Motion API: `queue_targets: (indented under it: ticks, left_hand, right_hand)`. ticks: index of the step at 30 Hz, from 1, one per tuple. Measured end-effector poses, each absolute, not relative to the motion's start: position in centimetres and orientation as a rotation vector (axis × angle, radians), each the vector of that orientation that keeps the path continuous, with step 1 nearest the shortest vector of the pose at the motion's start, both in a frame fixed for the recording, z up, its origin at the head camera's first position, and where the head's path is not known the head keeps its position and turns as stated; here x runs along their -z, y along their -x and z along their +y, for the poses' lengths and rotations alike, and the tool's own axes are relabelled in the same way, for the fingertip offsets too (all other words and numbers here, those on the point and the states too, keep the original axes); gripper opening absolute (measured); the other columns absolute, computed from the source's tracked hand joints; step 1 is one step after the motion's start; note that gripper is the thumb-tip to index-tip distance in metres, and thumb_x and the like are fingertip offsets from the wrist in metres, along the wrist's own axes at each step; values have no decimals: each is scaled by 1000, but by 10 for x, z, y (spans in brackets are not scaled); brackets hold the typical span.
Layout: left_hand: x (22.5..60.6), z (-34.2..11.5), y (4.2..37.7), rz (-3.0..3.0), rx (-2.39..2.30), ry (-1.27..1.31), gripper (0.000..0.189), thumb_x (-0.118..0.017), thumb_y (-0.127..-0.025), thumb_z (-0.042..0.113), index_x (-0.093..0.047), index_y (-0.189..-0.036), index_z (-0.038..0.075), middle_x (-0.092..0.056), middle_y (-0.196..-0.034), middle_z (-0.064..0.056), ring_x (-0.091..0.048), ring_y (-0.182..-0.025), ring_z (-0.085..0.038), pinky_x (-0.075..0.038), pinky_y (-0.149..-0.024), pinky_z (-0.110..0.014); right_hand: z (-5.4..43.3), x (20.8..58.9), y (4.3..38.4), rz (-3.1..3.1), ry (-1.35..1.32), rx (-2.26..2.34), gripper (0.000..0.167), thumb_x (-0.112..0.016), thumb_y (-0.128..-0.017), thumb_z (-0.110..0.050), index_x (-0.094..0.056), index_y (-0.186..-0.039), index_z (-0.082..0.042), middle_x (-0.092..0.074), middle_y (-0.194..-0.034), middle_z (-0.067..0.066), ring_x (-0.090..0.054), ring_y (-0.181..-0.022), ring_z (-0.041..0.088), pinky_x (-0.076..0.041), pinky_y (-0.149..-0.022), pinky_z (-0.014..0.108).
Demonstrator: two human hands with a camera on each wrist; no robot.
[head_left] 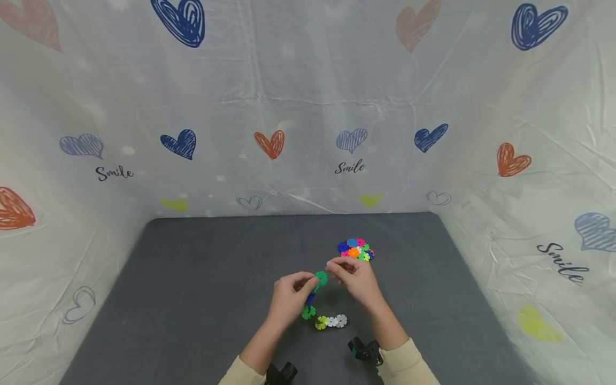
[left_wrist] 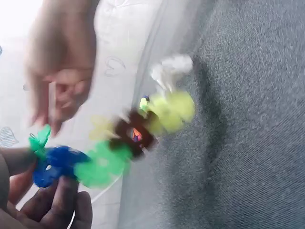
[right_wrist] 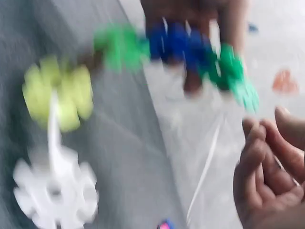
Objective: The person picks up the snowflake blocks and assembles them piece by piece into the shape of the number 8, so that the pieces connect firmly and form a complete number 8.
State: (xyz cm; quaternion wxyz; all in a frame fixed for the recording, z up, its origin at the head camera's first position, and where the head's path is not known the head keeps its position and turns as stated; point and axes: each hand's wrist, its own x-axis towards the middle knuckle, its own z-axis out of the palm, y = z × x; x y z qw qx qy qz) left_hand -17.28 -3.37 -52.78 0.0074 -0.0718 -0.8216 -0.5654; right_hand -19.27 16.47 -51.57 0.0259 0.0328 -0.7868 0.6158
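My left hand [head_left: 290,299] pinches a chain of interlocking plastic snowflake discs near its green end disc [head_left: 321,278]. Blue discs [left_wrist: 62,162] lie between the left fingers and thumb in the left wrist view. From there the chain hangs down through green and brown [left_wrist: 133,133] to a yellow-green disc [right_wrist: 66,93] and white discs [right_wrist: 57,193] at the far end. Just right of the green end, my right hand [head_left: 355,279] has loosely bent fingers, with its thumb apart from them in the right wrist view. Nothing shows between them.
A small pile of multicoloured discs [head_left: 355,249] lies behind the right hand on the dark grey table [head_left: 207,278]. Black wrist camera mounts [head_left: 366,351] sit at both wrists. A white cloth [head_left: 289,107] with printed hearts stands around the back and sides.
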Motion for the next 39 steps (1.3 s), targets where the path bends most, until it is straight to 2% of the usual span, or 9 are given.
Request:
queue_targets:
  ticks: [3,5,7,11,17,23,27,32,39]
  left_hand:
    - [530,-37,173,-2532,1877,83,22,-70,-95,37,-78,-101,17,-74,-88,1,-63,-74,-11,-51,-64,-27]
    - [531,-40,174,-2476,2005,-12,25,-69,-97,36,-76,-104,13,-75,-89,-4,-68,-75,-16,-52,-65,-30]
    - [531,-43,174,-2407,2126,-95,26,-67,-98,32,-74,-108,9,-75,-89,-9,-71,-74,-25,-53,-69,-31]
    - [528,-47,176,-2287,2275,-192,26,-63,-102,24,-69,-113,2,-75,-90,-10,-72,-80,-40,-57,-78,-34]
    - [507,-48,170,-2287,2315,-195,23,-57,-104,17,-67,-112,-2,-75,-99,-11,-71,-82,-42,-57,-81,-36]
    - [509,-47,171,-2314,2315,-200,25,-57,-104,20,-66,-112,-2,-75,-104,-16,-71,-85,-43,-57,-79,-34]
    - [523,-47,176,-2305,2313,-199,28,-60,-103,25,-68,-114,1,-75,-101,-12,-73,-78,-36,-58,-77,-37]
    - [525,-45,176,-2296,2286,-189,29,-63,-101,28,-69,-114,3,-75,-95,-10,-72,-74,-33,-57,-74,-39]
    - [520,-40,174,-2311,2209,-156,27,-66,-100,30,-72,-106,5,-75,-86,-8,-69,-68,-28,-54,-63,-32]
  right_hand:
    - [185,536,208,-2432,75,-1727,19,-76,-92,-22,-77,-103,-6,-75,-96,19,-69,-78,29,-54,-63,26]
    - [197,549,216,-2465,200,-1563,18,-77,-91,-21,-78,-103,-8,-76,-96,14,-69,-78,23,-52,-64,26]
    - [206,562,222,-2526,283,-1400,18,-79,-90,-20,-78,-102,-7,-76,-93,10,-68,-76,19,-51,-66,29]
    - [210,580,229,-2697,327,-1169,24,-80,-88,-27,-78,-104,-10,-74,-90,6,-65,-78,21,-51,-71,38]
    - [201,587,232,-2857,368,-939,28,-80,-86,-40,-75,-101,-16,-67,-85,0,-61,-74,20,-49,-64,42]
    - [200,583,229,-2858,404,-1055,26,-82,-85,-30,-71,-96,-9,-66,-81,2,-59,-71,19,-47,-65,37]
    - [201,576,222,-2774,348,-1277,22,-83,-84,-22,-69,-88,-7,-66,-77,3,-56,-68,15,-45,-63,30]
    - [185,550,202,-2548,145,-1493,15,-87,-79,-22,-76,-83,-13,-72,-76,-1,-62,-66,10,-48,-59,24]
    - [152,524,179,-2318,-290,-1364,6,-85,-81,-15,-80,-84,-14,-75,-76,-4,-59,-59,3,-49,-50,21]
